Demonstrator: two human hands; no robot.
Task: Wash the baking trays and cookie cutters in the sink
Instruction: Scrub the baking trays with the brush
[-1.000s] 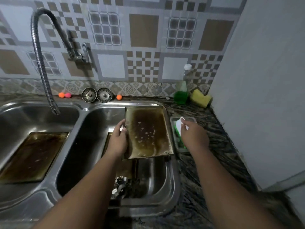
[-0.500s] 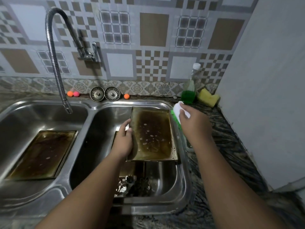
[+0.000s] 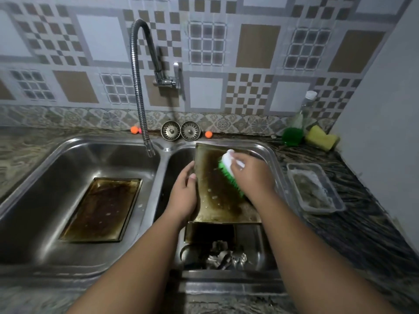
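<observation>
A: hand status?
B: left hand (image 3: pixel 184 193) grips the left edge of the baking tray (image 3: pixel 215 205), which sits tilted in the right basin of the sink (image 3: pixel 163 150). right hand (image 3: pixel 251 177) is curled round a green-bristled brush (image 3: pixel 229 175), bristles on the tray's upper right.
A: other items?
B: second tray (image 3: pixel 102 209) lies flat in the left basin. cookie cutters (image 3: pixel 226 257) are at the right basin's near edge, next to a third tray (image 3: pixel 208 233). plastic tub (image 3: pixel 315 189) is on the table (image 3: pixel 362 223), right of the sink.

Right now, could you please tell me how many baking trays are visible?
3: flat tray in the left basin, scrubbed tray over the right basin, third tray under it; more may be hidden.
</observation>
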